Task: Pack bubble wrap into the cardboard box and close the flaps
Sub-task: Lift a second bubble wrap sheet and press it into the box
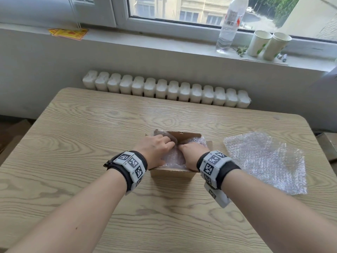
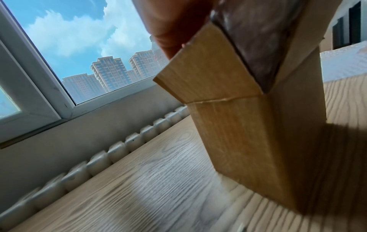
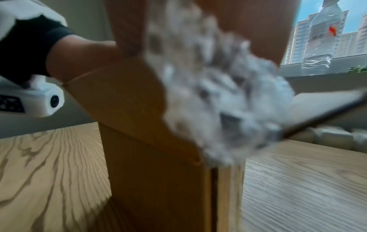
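Hands on bubble wrap in upright box, flaps up

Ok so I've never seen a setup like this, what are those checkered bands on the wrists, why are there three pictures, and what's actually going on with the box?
These are a person's bare hands, no machine. The checkered wristbands carry small cameras. The wide picture comes from a camera worn on the head; the other two look along each hand from the wrists, so they appear tilted and very close.

On the wooden table stands a small cardboard box with its flaps open. The left hand and right hand are both inside its opening, pressing down on the bubble wrap there. Fingers are curled, but whether they grip the wrap I cannot tell.

A second sheet of bubble wrap lies flat to the right of the box. On the windowsill behind are a water bottle and two paper cups.
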A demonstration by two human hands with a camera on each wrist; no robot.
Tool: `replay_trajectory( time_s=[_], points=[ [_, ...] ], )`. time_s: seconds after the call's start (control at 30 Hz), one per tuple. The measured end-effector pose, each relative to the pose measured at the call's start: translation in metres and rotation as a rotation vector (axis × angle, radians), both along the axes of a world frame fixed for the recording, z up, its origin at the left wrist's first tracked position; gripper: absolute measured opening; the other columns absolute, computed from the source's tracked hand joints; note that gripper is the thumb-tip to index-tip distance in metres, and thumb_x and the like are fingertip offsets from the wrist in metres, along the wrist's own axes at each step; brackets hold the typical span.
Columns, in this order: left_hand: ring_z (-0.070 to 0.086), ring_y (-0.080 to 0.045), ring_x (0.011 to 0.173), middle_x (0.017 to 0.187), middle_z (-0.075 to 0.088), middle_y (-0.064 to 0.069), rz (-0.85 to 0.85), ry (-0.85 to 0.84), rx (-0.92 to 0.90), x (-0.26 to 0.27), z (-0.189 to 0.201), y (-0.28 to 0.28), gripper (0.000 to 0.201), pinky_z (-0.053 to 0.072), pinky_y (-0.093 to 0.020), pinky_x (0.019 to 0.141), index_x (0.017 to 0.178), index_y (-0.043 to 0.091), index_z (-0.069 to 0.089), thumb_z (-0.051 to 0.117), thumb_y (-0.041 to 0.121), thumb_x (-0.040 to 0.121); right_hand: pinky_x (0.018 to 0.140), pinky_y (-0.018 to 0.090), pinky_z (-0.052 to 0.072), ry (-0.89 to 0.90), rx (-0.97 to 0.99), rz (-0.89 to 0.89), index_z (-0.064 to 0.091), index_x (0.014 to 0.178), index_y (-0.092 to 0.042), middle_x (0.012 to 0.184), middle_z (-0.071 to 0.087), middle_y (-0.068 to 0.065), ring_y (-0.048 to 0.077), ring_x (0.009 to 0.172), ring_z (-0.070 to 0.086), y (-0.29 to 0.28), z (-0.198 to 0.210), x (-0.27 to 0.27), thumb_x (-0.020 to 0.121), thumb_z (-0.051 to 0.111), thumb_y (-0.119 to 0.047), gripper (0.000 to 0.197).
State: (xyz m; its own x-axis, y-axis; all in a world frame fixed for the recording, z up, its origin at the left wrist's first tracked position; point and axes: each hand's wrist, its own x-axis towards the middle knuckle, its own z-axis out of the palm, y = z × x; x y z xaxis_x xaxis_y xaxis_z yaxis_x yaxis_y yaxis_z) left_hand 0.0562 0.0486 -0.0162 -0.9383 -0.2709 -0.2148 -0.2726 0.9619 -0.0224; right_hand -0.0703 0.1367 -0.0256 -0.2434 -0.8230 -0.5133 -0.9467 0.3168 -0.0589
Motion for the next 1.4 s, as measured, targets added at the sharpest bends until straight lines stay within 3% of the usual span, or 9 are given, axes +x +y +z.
replay_trajectory(
  time_s=[0.17, 0.3, 0.53, 0.67, 0.73, 0.83, 1.07, 1.17, 1.4],
  points=[
    [0.041, -0.017, 0.131, 0.139, 0.05, 0.006, 0.004, 0.019, -0.01, 0.003, -0.009, -0.005, 0.055, 0.047, -0.034, 0.097, 0.14, 0.023, 0.042, 0.053, 0.038, 0.089, 0.089, 0.034, 0.051, -0.009, 0.079, -0.042, 0.06, 0.114, -0.009, 0.12, 0.063, 0.01, 0.028, 0.111, 0.06, -0.016, -0.008, 0.003, 0.085, 0.056, -0.017, 0.03],
    [0.049, -0.02, 0.12, 0.124, 0.062, 0.0, -0.003, -0.061, -0.081, -0.003, -0.018, -0.003, 0.045, 0.041, -0.034, 0.1, 0.125, 0.019, 0.054, 0.057, 0.04, 0.085, 0.088, 0.035, 0.051, -0.02, 0.056, -0.039, 0.062, 0.113, -0.009, 0.116, 0.064, 0.012, 0.029, 0.11, 0.06, -0.011, -0.006, 0.0, 0.082, 0.053, -0.013, 0.032],
    [0.055, -0.021, 0.115, 0.115, 0.068, -0.001, 0.002, -0.125, -0.108, -0.006, -0.015, -0.002, 0.032, 0.033, -0.032, 0.101, 0.112, 0.017, 0.062, 0.058, 0.037, 0.086, 0.083, 0.034, 0.05, 0.146, -0.321, -0.041, 0.066, 0.104, -0.015, 0.105, 0.066, 0.004, 0.026, 0.101, 0.062, 0.015, 0.011, -0.003, 0.082, 0.045, -0.008, 0.031],
    [0.058, -0.022, 0.113, 0.111, 0.069, -0.002, 0.029, -0.154, -0.096, -0.008, -0.015, -0.003, 0.032, 0.034, -0.032, 0.102, 0.109, 0.018, 0.063, 0.06, 0.038, 0.084, 0.087, 0.036, 0.047, 0.137, -0.24, -0.151, 0.058, 0.089, -0.013, 0.103, 0.066, 0.007, 0.028, 0.102, 0.06, 0.014, 0.018, 0.002, 0.082, 0.049, -0.006, 0.014],
    [0.06, -0.022, 0.111, 0.11, 0.07, -0.002, 0.04, -0.153, -0.085, -0.008, -0.016, -0.003, 0.033, 0.034, -0.032, 0.101, 0.108, 0.018, 0.065, 0.06, 0.038, 0.083, 0.082, 0.034, 0.044, 0.094, -0.187, -0.195, 0.055, 0.085, -0.015, 0.106, 0.066, 0.008, 0.029, 0.103, 0.06, 0.008, 0.018, 0.004, 0.083, 0.047, -0.006, 0.012],
    [0.061, -0.022, 0.111, 0.11, 0.07, -0.002, 0.046, -0.131, -0.085, -0.007, -0.017, 0.0, 0.033, 0.033, -0.031, 0.101, 0.107, 0.017, 0.065, 0.06, 0.038, 0.082, 0.074, 0.031, 0.046, -0.047, -0.049, -0.296, 0.063, 0.099, -0.005, 0.112, 0.066, 0.015, 0.031, 0.103, 0.062, -0.001, 0.008, 0.005, 0.087, 0.045, -0.004, 0.022],
    [0.061, -0.023, 0.112, 0.111, 0.07, -0.003, 0.047, -0.113, -0.069, -0.005, -0.014, 0.001, 0.031, 0.032, -0.031, 0.103, 0.105, 0.015, 0.065, 0.06, 0.034, 0.082, 0.091, 0.032, 0.046, -0.159, 0.086, -0.426, 0.057, 0.118, 0.002, 0.126, 0.06, 0.017, 0.03, 0.117, 0.057, -0.016, -0.004, 0.006, 0.093, 0.044, -0.009, 0.03],
    [0.062, -0.022, 0.11, 0.11, 0.07, -0.003, 0.044, -0.116, -0.065, -0.005, -0.014, 0.001, 0.029, 0.035, -0.032, 0.101, 0.104, 0.016, 0.065, 0.06, 0.032, 0.081, 0.08, 0.03, 0.049, -0.218, 0.003, -0.497, 0.063, 0.112, 0.001, 0.116, 0.065, 0.017, 0.031, 0.11, 0.061, -0.015, 0.001, -0.003, 0.09, 0.046, -0.008, 0.029],
    [0.048, -0.023, 0.116, 0.12, 0.051, -0.003, -0.128, -0.033, -0.08, -0.006, -0.005, 0.006, 0.03, 0.045, -0.035, 0.085, 0.119, 0.012, 0.053, 0.048, 0.008, 0.089, 0.085, 0.038, 0.057, -0.212, -0.221, -0.569, 0.076, 0.091, -0.007, 0.093, 0.074, 0.016, 0.031, 0.092, 0.07, -0.003, 0.031, -0.035, 0.08, 0.053, -0.001, 0.026]
  ],
)
